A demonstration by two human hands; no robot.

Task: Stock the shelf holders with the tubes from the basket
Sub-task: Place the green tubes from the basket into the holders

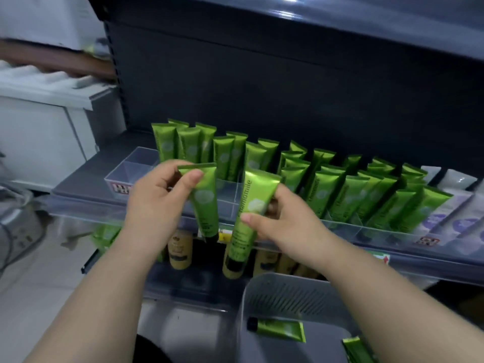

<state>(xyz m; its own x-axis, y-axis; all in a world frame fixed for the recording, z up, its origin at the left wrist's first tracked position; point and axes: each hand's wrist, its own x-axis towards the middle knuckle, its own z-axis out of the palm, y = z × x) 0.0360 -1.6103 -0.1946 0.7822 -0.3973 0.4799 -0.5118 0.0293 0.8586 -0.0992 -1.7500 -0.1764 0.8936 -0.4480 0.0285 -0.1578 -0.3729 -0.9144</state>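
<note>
Clear holder point(131, 166) at the shelf's left end. Left hand point(159, 195) pinches one green tube point(205, 205) near its crimped top, cap down. Right hand point(285, 221) grips a second tube point(251, 205) mid-body, just beside the first and in front of the shelf edge. Stocked tubes point(340, 189) stand in holders behind. Basket point(288, 292) lower right, two loose tubes point(277, 328) inside.

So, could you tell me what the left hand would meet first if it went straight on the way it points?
The left hand, led by its green tube, would probably meet the clear holder first; standing tubes lie behind. Depth is unclear.
</note>
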